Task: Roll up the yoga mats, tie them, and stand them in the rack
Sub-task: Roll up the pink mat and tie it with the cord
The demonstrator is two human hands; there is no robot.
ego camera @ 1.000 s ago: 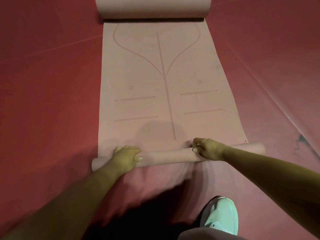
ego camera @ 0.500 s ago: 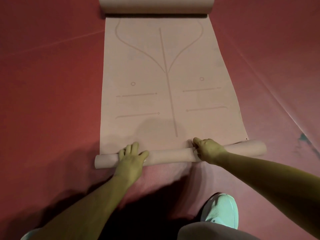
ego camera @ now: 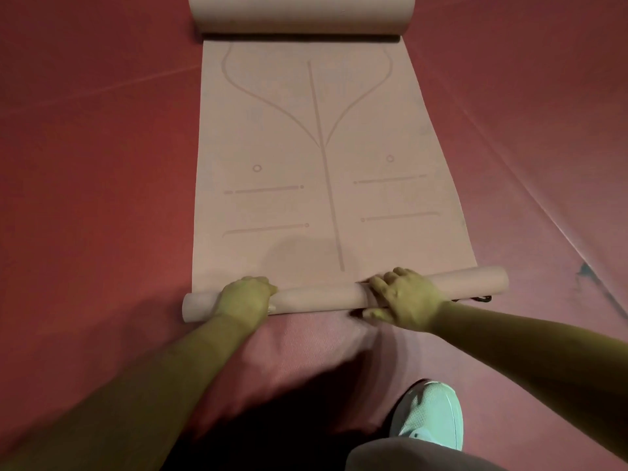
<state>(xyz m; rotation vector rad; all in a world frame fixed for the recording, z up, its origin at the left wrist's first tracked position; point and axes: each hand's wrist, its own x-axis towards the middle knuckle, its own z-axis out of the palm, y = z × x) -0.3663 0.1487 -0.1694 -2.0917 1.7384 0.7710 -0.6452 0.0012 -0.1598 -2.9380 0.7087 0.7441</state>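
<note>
In the head view the mat (ego camera: 316, 164) lies flat on the red floor (ego camera: 85, 198), its near end wound into a thin roll (ego camera: 316, 297). The left hand (ego camera: 244, 299) and right hand (ego camera: 407, 302) both grip that roll, fingers (ego camera: 390, 278) curled over its top.

Floor (ego camera: 85, 198): dark red covering with thin pale seam lines (ego camera: 530, 185) running diagonally, clearest on the right side.

Lying on it:
- A pale pink yoga mat (ego camera: 306, 198), flat along the middle and printed with guide lines. Its near roll (ego camera: 319, 295) is a thin tube; its far roll (ego camera: 299, 11) is thicker.
- A small dark item (ego camera: 482, 298) just beside the thin tube's right end; kind unclear.
- A bluish scuff (ego camera: 585, 269) further right.
- A pale green shoe (ego camera: 431, 413) on the near side, right of the middle.
</note>
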